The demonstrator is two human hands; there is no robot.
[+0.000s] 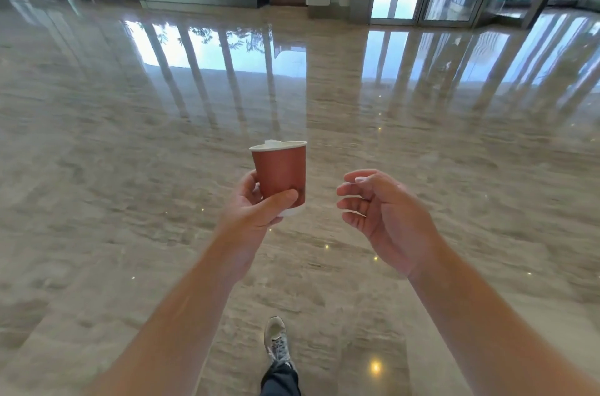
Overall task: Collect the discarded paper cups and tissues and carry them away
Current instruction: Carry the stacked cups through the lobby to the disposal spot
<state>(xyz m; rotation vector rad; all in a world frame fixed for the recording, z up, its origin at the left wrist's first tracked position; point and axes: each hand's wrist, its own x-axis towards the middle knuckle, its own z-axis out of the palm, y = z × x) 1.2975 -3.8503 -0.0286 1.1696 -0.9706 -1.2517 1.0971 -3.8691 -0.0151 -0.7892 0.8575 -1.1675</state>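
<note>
Carrying the red paper cup (279, 173) upright, pinched in the left grip (256, 200), white tissue (272, 144) poking above its rim; right grip (373, 200) alongside, loosely spread, empty. Best kept level.

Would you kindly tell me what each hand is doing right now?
Left hand: grips the upright red paper cup, something white showing at its rim.
Right hand: open, fingers loosely curled, holding nothing.

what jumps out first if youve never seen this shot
A red paper cup with a white rim, held upright in the left hand at centre frame, something white poking above its rim. Beside it the right hand hangs loosely curled, holding nothing, above a glossy beige stone floor.
</note>
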